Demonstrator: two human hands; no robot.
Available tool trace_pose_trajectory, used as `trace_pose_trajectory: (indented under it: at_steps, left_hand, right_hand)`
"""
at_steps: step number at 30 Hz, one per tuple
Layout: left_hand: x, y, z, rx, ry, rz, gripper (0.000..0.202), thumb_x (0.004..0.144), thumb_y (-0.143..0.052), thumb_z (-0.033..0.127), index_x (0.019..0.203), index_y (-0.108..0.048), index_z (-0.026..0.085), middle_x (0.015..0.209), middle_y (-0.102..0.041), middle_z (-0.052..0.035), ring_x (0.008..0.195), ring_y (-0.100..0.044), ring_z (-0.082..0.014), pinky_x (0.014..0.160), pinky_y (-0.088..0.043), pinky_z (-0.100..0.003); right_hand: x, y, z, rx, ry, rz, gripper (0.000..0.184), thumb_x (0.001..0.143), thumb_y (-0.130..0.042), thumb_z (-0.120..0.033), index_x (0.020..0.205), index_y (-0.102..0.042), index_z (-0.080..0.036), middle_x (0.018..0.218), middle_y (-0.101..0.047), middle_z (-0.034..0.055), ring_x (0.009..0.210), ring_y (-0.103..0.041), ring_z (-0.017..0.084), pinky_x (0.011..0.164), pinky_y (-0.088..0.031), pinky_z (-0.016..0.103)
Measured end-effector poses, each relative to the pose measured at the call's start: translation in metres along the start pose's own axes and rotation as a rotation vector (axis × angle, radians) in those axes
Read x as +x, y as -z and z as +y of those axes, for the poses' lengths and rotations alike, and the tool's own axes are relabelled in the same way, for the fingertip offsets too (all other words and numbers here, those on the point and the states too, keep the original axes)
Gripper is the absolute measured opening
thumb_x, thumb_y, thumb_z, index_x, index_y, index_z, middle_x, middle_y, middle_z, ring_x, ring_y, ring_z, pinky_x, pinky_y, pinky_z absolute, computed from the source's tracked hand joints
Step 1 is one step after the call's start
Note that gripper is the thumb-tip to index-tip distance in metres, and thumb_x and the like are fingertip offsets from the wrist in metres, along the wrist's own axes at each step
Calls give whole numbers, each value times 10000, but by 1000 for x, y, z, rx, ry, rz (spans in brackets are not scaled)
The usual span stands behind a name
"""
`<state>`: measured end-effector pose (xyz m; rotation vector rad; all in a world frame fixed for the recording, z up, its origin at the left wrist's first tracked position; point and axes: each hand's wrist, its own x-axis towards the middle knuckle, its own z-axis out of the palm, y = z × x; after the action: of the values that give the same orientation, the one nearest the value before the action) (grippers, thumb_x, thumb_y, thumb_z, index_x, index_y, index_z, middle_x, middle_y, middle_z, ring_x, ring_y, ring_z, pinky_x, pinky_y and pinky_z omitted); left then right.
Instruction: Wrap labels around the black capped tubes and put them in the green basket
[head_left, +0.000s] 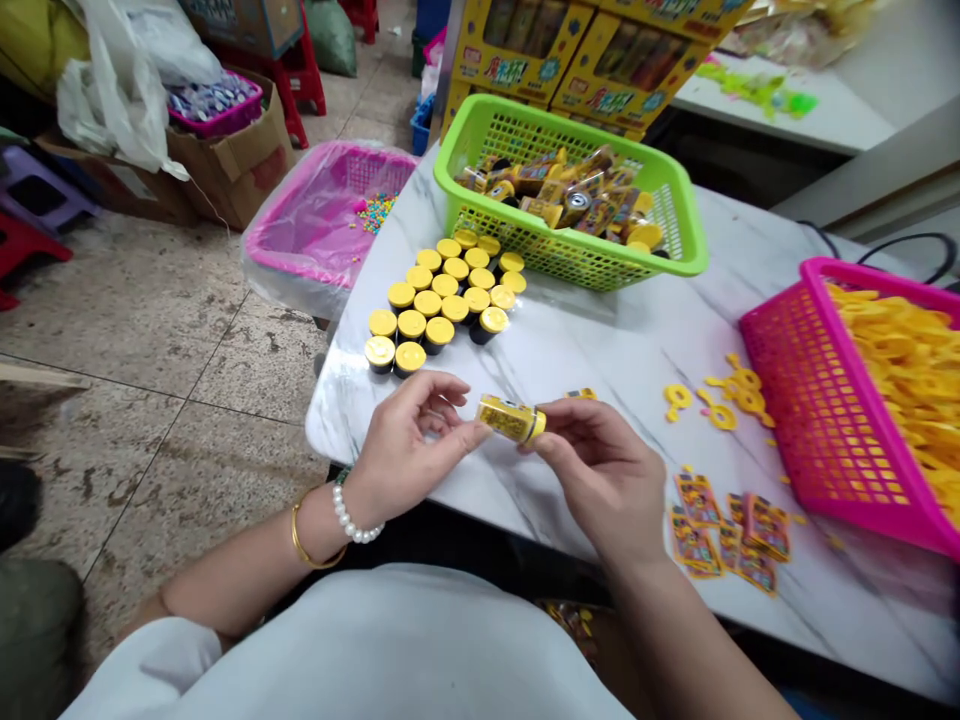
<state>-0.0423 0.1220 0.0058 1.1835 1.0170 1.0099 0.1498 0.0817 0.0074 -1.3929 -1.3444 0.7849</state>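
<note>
- Table point(600, 330): marble-patterned top, with all stock on it within arm's reach.
- Pink basket point(795, 400), at 3 o'clock from the hands: held yellow parts point(900, 350), with a few loose ones just beside it.
- Green basket point(675, 215), at 12 o'clock: held loose labelled tubes lying in a heap.
- Capped tubes point(442, 300), at 11 o'clock: stood upright and touching in rows, apparently for steadiness.
- Left hand point(409, 440): fingertips pinched one end of the tube point(510, 418), the other fingers spread.
- Right hand point(600, 470): thumb and forefinger were closed on the capped end. The tube lay level between both hands, above the near table edge.
- Stickers point(727, 535), at 4 o'clock: lay flat, near the right hand.
</note>
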Motion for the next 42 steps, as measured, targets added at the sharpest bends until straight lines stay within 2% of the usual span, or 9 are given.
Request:
trace_pose_trajectory:
  at_steps: [3,9,15,19,26,31,35,39,42]
  left_hand:
    - [-2,-2,-2,-86,75,-68,274,771,-783,307,927,-618,154,915,-669,-49,785,-639,-130,688,-542,-244]
    - [5,4,0,-218,185,-130,241,759,-786,288,872,-654,121,742,-663,-11,572,-582,-81,573,-492,-229]
    - [6,9,4,-311,241,-202,206,711,-812,226,837,-696,112,707,-666,0,602,-566,-73,602,-450,-221]
    - [6,11,2,-382,256,-202,258,669,-846,198,865,-702,109,723,-664,-1,628,-565,-72,601,-433,-214]
    - [11,14,-1,-537,344,-149,350,657,-862,234,929,-671,126,771,-663,4,540,-520,-38,509,-375,-189]
    - [7,11,6,-386,355,-250,348,661,-876,292,852,-650,109,601,-599,40,479,-471,-33,454,-331,-168]
    - [7,9,6,-385,356,-226,370,654,-880,329,774,-595,127,554,-562,60,424,-419,-20,396,-273,-155]
    - [6,9,3,-420,356,-212,360,697,-840,339,883,-600,144,570,-555,73,411,-457,-39,364,-302,-156]
    - [4,7,-1,-382,325,-128,379,702,-832,344,904,-572,157,615,-571,69,423,-488,-48,364,-336,-160]
  right_hand:
    - [-3,-6,-1,190,-124,-83,216,821,-794,-359,925,-666,-221,792,-737,7,573,-714,151,565,-641,281]
    - [-6,-2,10,316,-175,-191,350,849,-771,-298,1193,-706,-293,1051,-751,36,776,-769,191,731,-683,373]
    - [4,2,0,386,-220,-304,410,779,-827,-404,1176,-743,-348,1083,-722,39,748,-743,190,641,-661,361]
    - [2,0,1,354,-143,-240,187,754,-855,-266,934,-819,-308,963,-714,39,827,-709,184,724,-635,355]
    - [-12,-6,17,327,32,-78,199,732,-861,-170,863,-811,-311,898,-699,31,798,-683,168,722,-635,367]
    - [-12,-7,3,218,120,-165,256,825,-775,-157,1014,-795,-328,947,-703,44,846,-694,180,672,-627,327]
    - [-12,-8,-3,118,190,-211,283,822,-770,-131,1022,-803,-329,974,-709,51,858,-708,184,708,-632,323]
    - [-14,-10,5,230,75,-137,188,873,-727,-187,978,-801,-324,932,-674,27,720,-711,154,610,-645,303]
    - [-15,-13,7,211,-31,-143,238,855,-754,-234,1077,-768,-319,1045,-658,33,729,-713,148,613,-657,300]
